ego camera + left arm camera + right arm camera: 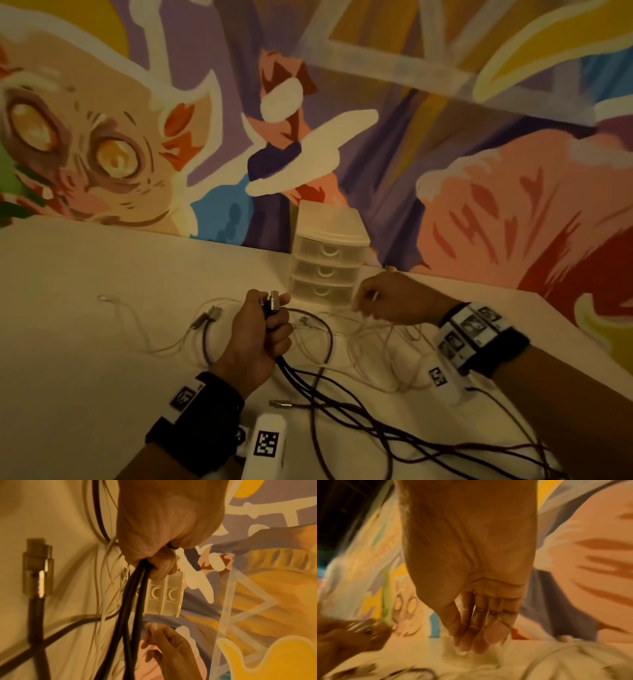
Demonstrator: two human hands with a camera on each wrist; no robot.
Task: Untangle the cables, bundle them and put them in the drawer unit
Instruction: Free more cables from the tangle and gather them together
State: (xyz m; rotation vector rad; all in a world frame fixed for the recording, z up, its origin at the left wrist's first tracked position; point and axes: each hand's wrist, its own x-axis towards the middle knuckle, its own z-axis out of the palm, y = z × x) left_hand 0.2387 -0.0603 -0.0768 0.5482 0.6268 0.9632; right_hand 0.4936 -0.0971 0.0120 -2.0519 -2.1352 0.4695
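Note:
My left hand (263, 329) (154, 534) grips several strands of a dark purple cable (342, 404) (130, 601) in a fist above the table. A metal connector (274, 298) sticks up out of the fist. The cable's loops trail toward the near right edge, and another metal plug (279, 404) (39, 572) lies flat on the table. My right hand (387, 301) (471, 628) reaches down with straight fingers onto a tangle of thin white cables (376, 342) (556, 660). It is just right of the translucent three-drawer unit (325, 260) (164, 595), whose drawers are all closed.
The white table (85, 308) ends at a painted mural wall (342, 102) right behind the drawer unit. One more thin white cable (130, 322) snakes over the table's left part. A braided plug end (212, 313) lies left of my left hand.

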